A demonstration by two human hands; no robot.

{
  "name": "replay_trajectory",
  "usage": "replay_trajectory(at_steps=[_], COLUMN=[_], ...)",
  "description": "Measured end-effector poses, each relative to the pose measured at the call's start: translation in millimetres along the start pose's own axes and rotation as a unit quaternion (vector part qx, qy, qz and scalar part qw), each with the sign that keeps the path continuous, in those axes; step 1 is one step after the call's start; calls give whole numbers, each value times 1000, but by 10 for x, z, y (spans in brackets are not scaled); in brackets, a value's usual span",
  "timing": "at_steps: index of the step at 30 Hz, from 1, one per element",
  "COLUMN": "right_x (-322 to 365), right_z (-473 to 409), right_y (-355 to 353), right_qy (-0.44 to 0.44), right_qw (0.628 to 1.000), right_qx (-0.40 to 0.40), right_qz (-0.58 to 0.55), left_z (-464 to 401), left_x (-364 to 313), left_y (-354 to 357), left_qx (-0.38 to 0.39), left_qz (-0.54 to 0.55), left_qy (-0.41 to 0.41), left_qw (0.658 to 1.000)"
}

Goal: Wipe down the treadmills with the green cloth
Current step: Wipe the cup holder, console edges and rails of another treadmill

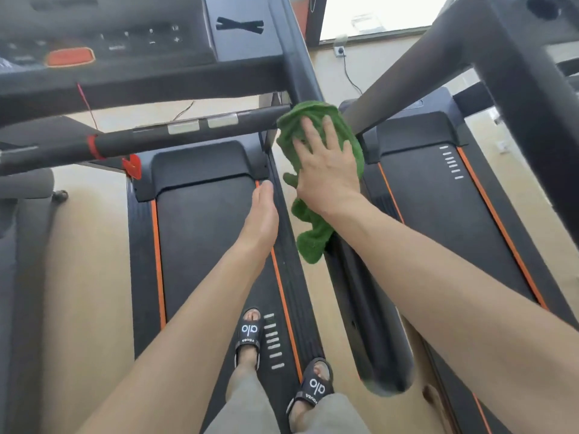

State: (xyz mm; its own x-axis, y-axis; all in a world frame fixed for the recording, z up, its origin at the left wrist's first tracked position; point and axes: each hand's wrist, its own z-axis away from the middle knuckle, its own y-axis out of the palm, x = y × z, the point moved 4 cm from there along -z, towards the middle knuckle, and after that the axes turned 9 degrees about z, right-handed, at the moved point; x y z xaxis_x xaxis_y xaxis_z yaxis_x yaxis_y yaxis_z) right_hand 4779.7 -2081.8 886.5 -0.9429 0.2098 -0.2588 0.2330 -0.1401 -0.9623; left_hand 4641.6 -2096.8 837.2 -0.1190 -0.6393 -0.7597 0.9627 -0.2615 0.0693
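I stand on the belt (203,233) of a black treadmill with orange stripes. My right hand (326,164) lies flat, fingers spread, on the green cloth (316,242), pressing it onto the treadmill's right handrail where it meets the upright post (300,73). Part of the cloth hangs down below my wrist. My left hand (261,214) is held out edge-on over the belt's right side, fingers straight and together, holding nothing. The console (103,42) with an orange button sits at the upper left.
A front crossbar (156,136) with silver sensor plates spans in front of me, a red safety clip (133,166) hanging from it. A second treadmill (438,198) stands right, its post slanting overhead. Beige floor lies between; a wall socket (340,51) sits behind.
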Motion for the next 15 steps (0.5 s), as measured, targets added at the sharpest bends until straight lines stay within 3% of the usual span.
replay_trajectory(at_steps=[3, 6, 7, 9, 11, 13, 15], right_x=[-265, -509, -535, -572, -569, -522, -467], right_z=[518, 1026, 1149, 1380, 1569, 1686, 1821], right_y=[45, 293, 402, 611, 748, 940, 1036], right_qy=[176, 265, 278, 311, 338, 341, 342], right_qw=[952, 855, 788, 598, 532, 512, 456], right_qx=[43, 162, 197, 244, 281, 306, 325], right_qz=[-246, -416, -512, -697, -724, -727, -755], left_z=[105, 338, 393, 433, 360, 254, 217], left_x=[75, 94, 113, 131, 164, 209, 248], left_y=[177, 510, 614, 756, 772, 768, 803], left_qx=[24, 69, 80, 75, 53, 46, 40], left_qz=[2, 6, 7, 6, -2, -24, -39], left_qy=[-11, -27, -33, -18, 13, 27, 28], left_qw=[1000, 997, 996, 997, 999, 998, 998])
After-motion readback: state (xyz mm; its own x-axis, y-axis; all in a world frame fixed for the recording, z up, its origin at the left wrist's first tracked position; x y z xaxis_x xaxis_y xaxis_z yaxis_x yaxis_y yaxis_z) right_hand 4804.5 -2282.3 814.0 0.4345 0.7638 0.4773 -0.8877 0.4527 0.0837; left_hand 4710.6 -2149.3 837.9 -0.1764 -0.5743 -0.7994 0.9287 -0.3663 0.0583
